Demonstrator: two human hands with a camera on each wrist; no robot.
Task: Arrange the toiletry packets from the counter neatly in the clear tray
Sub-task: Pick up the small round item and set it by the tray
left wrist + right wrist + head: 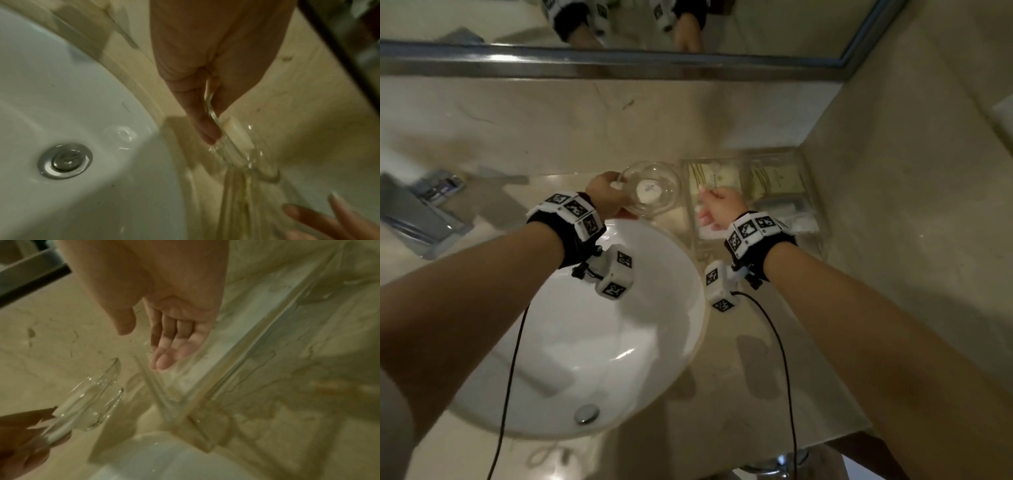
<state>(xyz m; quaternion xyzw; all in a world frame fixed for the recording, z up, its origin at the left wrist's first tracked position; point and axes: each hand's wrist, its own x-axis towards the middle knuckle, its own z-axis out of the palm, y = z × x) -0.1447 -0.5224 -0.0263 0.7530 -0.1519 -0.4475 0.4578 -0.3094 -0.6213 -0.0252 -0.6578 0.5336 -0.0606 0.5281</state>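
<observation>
A clear tray (806, 178) stands on the counter against the right wall. It holds two cream packets (717, 178) at the back and white packets (780, 207) nearer me. My right hand (717, 202) hovers over the tray's left part; in the right wrist view its fingers (164, 356) hang relaxed and hold nothing, close to the tray wall (257, 345). My left hand (604, 193) pinches the rim of a clear glass dish (654, 205) just left of the tray. A round white soap (649, 190) lies in the dish. The left wrist view shows thumb and fingers (205, 128) on that rim.
A white sink basin (585, 342) with a metal drain (586, 413) lies below both wrists. Dark blue-grey packets (438, 186) sit on the counter at far left. A mirror frame (619, 65) runs along the back. A beige wall (911, 205) bounds the tray's right side.
</observation>
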